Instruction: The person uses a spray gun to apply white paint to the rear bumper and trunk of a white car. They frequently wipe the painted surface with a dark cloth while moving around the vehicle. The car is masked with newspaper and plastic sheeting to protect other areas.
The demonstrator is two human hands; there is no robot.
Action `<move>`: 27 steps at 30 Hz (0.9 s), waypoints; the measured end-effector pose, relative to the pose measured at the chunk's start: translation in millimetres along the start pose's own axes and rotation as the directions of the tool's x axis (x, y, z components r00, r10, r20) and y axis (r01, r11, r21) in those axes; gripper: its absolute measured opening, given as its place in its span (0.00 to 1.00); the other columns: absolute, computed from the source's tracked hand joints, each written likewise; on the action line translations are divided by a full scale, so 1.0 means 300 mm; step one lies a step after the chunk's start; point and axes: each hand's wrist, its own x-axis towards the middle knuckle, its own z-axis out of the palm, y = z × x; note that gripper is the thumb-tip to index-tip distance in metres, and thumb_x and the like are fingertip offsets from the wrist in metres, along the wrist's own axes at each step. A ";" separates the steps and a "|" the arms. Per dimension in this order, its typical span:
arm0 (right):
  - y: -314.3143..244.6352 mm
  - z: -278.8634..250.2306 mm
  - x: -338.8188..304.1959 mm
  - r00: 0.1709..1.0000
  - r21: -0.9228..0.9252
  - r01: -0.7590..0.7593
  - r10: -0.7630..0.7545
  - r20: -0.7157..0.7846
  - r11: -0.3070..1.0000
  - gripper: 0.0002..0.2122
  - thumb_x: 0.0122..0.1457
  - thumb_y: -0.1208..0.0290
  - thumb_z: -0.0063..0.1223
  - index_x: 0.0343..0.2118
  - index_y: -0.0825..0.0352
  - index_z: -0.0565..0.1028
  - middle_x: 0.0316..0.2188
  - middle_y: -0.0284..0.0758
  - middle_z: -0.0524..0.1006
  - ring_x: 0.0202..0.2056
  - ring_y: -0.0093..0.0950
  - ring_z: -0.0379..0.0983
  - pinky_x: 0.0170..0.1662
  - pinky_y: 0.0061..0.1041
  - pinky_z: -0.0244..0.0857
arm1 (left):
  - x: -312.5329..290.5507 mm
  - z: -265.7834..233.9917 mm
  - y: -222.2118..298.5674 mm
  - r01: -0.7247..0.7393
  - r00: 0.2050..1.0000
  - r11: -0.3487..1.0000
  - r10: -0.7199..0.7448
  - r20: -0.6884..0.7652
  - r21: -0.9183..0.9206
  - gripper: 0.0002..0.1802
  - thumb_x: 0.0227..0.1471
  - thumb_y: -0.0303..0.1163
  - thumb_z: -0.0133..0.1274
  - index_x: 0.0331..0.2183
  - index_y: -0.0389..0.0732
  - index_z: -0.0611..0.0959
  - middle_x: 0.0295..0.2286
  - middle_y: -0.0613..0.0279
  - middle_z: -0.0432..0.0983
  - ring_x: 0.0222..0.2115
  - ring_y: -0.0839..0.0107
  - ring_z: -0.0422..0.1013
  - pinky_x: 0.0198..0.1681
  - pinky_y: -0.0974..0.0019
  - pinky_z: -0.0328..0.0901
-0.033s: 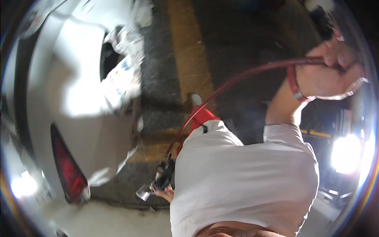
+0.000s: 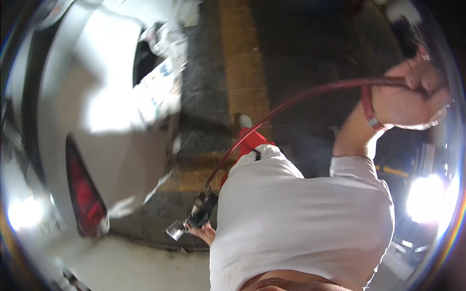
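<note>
Gripping the red hose (image 2: 291, 99) with closed fingers, the right hand (image 2: 407, 99) is raised well away from the white car (image 2: 97, 106). The hose runs down to a metal nozzle (image 2: 187, 220) near the car's red tail light (image 2: 85, 196), where the left hand (image 2: 204, 233) holds it, fingers mostly hidden.
</note>
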 end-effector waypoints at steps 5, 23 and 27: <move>-0.218 0.198 -0.205 0.899 -0.116 -0.049 -0.006 -0.437 0.992 0.11 0.49 0.71 0.43 0.12 0.63 0.68 0.14 0.32 0.64 0.16 0.24 0.61 0.43 0.34 0.75 | 0.255 -0.029 0.138 0.018 1.000 0.990 -0.016 0.015 -0.137 0.27 0.62 0.58 0.51 0.40 0.42 0.83 0.40 0.59 0.82 0.46 0.55 0.77 0.58 0.39 0.66; -0.148 0.337 -0.872 0.644 0.155 -0.649 0.646 -0.409 0.745 0.18 0.75 0.58 0.41 0.49 0.71 0.74 0.21 0.29 0.65 0.24 0.23 0.67 0.35 0.26 0.72 | 0.401 -0.386 0.428 -0.159 0.980 0.979 0.140 -0.142 -0.126 0.28 0.62 0.57 0.49 0.45 0.41 0.81 0.45 0.57 0.81 0.50 0.54 0.75 0.61 0.37 0.64; -0.351 0.367 -0.925 0.645 -0.108 -0.742 0.663 -0.379 0.661 0.18 0.74 0.57 0.45 0.48 0.70 0.77 0.17 0.28 0.66 0.19 0.21 0.66 0.24 0.20 0.63 | 0.477 -0.401 0.438 -0.095 0.990 0.995 0.096 -0.105 0.018 0.29 0.62 0.57 0.48 0.46 0.40 0.81 0.46 0.56 0.80 0.51 0.54 0.74 0.61 0.38 0.64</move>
